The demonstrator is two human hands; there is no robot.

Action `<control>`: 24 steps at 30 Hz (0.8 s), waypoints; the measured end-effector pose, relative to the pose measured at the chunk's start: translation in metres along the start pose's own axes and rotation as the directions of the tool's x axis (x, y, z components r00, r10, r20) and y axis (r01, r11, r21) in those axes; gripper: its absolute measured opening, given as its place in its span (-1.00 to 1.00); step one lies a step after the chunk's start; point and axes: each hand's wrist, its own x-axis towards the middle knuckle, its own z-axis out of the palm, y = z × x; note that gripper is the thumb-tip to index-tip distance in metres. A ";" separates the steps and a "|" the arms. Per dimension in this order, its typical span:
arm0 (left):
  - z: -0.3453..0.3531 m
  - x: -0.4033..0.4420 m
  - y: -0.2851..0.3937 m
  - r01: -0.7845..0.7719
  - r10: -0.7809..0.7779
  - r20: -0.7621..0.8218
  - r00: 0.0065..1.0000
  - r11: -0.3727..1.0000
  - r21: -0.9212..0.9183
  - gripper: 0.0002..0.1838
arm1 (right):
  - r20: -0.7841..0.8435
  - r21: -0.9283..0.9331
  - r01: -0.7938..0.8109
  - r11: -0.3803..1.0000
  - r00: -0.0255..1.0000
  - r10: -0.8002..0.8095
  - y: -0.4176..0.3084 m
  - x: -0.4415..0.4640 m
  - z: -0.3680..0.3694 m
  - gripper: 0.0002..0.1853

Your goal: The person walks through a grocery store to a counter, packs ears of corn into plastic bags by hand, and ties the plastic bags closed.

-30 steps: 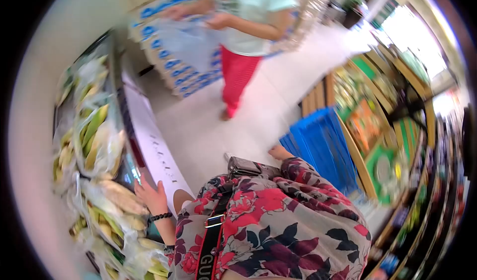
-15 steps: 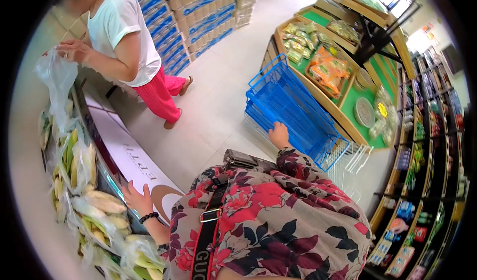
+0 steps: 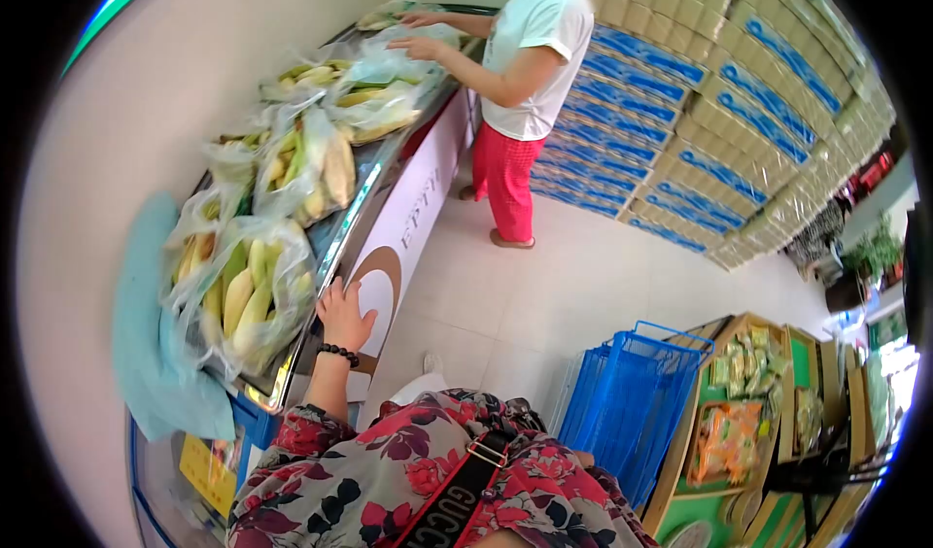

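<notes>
My left hand (image 3: pixel 345 317), with a dark beaded bracelet at the wrist, rests palm down on the metal edge of the display counter (image 3: pixel 352 220). Its fingers are spread and hold nothing. Just beyond it on the counter lies a clear plastic bag of corn (image 3: pixel 255 300), with more bagged corn (image 3: pixel 306 164) behind. My right hand is hidden; only a bit of skin shows beside the patterned clothing. At the far end of the counter, another person (image 3: pixel 539 57) in a white top and red trousers has both hands over a plastic bag (image 3: pixel 394 57).
Stacked wrapped packs (image 3: pixel 671 91) rise behind the person. To the right are blue baskets (image 3: pixel 632 402) and a wooden stand (image 3: pixel 695 431) with packaged goods. A light blue plastic sheet (image 3: pixel 160 334) hangs at the counter's near left corner.
The view has swung left towards the counter. The other person's hands have come down from holding up a bag to the counter. My right hand has gone out of sight.
</notes>
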 end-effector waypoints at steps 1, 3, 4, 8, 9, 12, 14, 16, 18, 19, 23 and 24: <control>-0.002 -0.007 -0.010 0.028 -0.028 -0.015 0.999 0.999 0.019 -0.33 | 0.057 -0.065 0.089 0.994 0.995 -0.085 -0.026 -0.007 -0.023 -0.59; -0.024 -0.028 -0.016 0.078 -0.075 -0.053 0.996 0.996 0.048 -0.31 | 0.057 -0.043 0.053 0.998 0.997 -0.051 -0.043 -0.008 -0.036 -0.57; -0.028 -0.040 -0.021 0.100 -0.097 -0.073 0.993 0.994 0.047 -0.31 | 0.000 0.043 -0.073 0.996 0.997 0.073 -0.043 0.001 -0.035 -0.57; -0.017 -0.050 -0.049 0.135 -0.132 -0.131 0.982 0.991 0.011 -0.31 | -0.187 0.181 -0.121 0.976 0.970 0.155 -0.078 0.016 -0.069 -0.58; -0.012 -0.054 -0.057 0.139 -0.138 -0.149 0.979 0.990 -0.003 -0.31 | -0.210 0.175 -0.077 0.982 0.971 0.113 -0.090 0.021 -0.082 -0.58; -0.016 -0.062 -0.069 0.157 -0.160 -0.135 0.978 0.987 -0.035 -0.31 | -0.250 0.149 0.027 0.989 0.968 0.011 -0.117 0.022 -0.109 -0.60; -0.018 -0.052 -0.081 0.142 -0.149 -0.135 0.980 0.988 -0.058 -0.30 | -0.263 0.064 0.076 0.995 0.963 -0.056 -0.147 0.015 -0.122 -0.61; -0.027 -0.063 -0.088 0.167 -0.172 -0.109 0.979 0.984 -0.059 -0.28 | -0.216 -0.195 0.219 0.956 0.941 -0.260 -0.171 -0.003 -0.142 -0.65; -0.032 -0.072 -0.102 0.209 -0.213 -0.066 0.975 0.976 -0.052 -0.25 | -0.319 -0.067 0.141 0.988 0.935 -0.156 -0.188 -0.003 -0.123 -0.74; -0.034 -0.077 -0.108 0.203 -0.204 -0.028 0.979 0.978 -0.043 -0.24 | -0.255 -0.229 0.234 0.945 0.923 -0.290 -0.205 -0.017 -0.128 -0.74; -0.037 -0.078 -0.120 0.143 -0.138 0.159 0.978 0.989 -0.026 -0.19 | -0.044 -0.481 0.413 0.773 0.869 -0.492 -0.249 -0.047 -0.141 -0.70; -0.032 -0.080 -0.121 0.101 -0.095 0.212 0.973 0.995 -0.018 -0.19 | -0.035 -0.464 0.422 0.779 0.869 -0.493 -0.253 -0.045 -0.137 -0.68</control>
